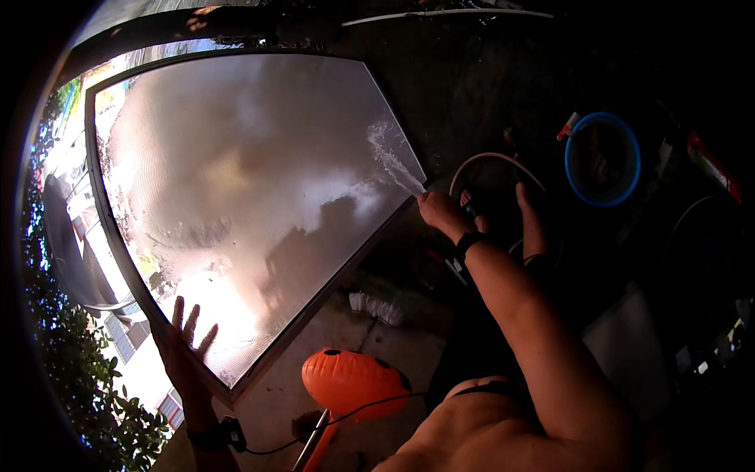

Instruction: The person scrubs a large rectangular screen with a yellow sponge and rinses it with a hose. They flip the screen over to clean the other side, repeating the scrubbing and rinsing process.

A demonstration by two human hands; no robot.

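Observation:
A large framed mesh screen stands tilted before me, its wet surface shining and reflecting light. My left hand is at the lower left edge of its dark frame, fingers spread against the panel. A black strap with a small device is around that wrist. My right hand is closed around the end of a hose. From it a jet of water strikes the right side of the mesh. Most of the hose is lost in shadow.
An orange pumpkin-shaped object with black spots is near the screen's lower corner, close to a pole. Behind it lies a white-bristled broom head. On the right is a blue-rimmed bucket. Leafy branches edge the left.

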